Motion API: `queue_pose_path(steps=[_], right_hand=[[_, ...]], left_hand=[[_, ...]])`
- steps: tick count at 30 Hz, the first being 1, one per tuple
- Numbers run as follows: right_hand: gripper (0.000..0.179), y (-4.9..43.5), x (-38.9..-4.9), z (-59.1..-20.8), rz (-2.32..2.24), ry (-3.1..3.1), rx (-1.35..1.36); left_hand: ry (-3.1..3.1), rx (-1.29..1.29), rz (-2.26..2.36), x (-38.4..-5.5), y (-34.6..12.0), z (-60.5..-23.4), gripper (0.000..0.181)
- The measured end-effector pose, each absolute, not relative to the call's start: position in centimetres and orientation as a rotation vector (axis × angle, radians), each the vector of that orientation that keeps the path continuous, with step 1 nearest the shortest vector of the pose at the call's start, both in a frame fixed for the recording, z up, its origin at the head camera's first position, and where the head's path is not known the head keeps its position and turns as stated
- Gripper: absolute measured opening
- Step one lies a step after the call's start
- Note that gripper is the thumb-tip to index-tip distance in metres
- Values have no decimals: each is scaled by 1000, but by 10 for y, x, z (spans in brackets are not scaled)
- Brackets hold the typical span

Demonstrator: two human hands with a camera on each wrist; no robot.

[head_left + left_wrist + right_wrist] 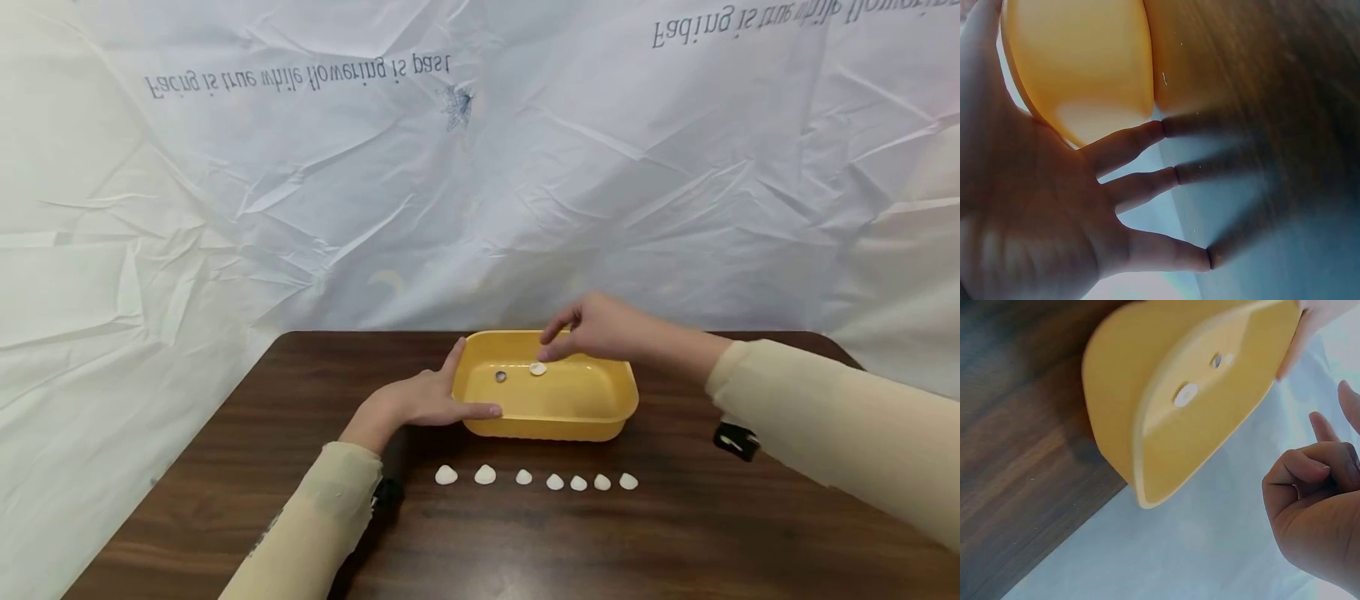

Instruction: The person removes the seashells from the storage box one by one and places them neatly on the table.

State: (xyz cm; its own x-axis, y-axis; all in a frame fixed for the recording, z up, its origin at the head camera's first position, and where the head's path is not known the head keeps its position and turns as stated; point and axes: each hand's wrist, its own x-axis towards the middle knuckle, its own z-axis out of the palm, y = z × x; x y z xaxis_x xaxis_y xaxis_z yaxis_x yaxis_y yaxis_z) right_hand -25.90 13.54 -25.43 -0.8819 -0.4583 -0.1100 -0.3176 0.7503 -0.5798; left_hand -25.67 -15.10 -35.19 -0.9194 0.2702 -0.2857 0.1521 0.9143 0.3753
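Observation:
A yellow plastic basin (551, 429) stands near the table's far edge. My left hand (427, 398) rests against its left end with fingers spread and the thumb across the front rim; in the left wrist view its straight fingers (1141, 187) reach down beside the basin. Over the basin's back part is my right hand (600, 327). Its thumb and index finger are apart, just above a white shell (537, 368), and the right wrist view shows the other fingers curled with nothing visible in them. A small purplish shell (501, 377) lies left of the white one.
Several white shells (485, 474) form a row on the dark wooden table (480, 550) in front of the basin. Behind the table hangs a wrinkled white sheet (480, 208) with printed lettering.

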Motion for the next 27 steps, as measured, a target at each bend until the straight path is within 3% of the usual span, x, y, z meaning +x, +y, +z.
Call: queue_pose_path(steps=[11,27], right_hand=[[50,99,-309,-292,-1032,2542,-406],[52,71,-321,-348,-1099,2475,-309]], left_hand=[[2737,321,493,-259,-150,-351,142],[2761,306,504,-260,-147,-350,140]])
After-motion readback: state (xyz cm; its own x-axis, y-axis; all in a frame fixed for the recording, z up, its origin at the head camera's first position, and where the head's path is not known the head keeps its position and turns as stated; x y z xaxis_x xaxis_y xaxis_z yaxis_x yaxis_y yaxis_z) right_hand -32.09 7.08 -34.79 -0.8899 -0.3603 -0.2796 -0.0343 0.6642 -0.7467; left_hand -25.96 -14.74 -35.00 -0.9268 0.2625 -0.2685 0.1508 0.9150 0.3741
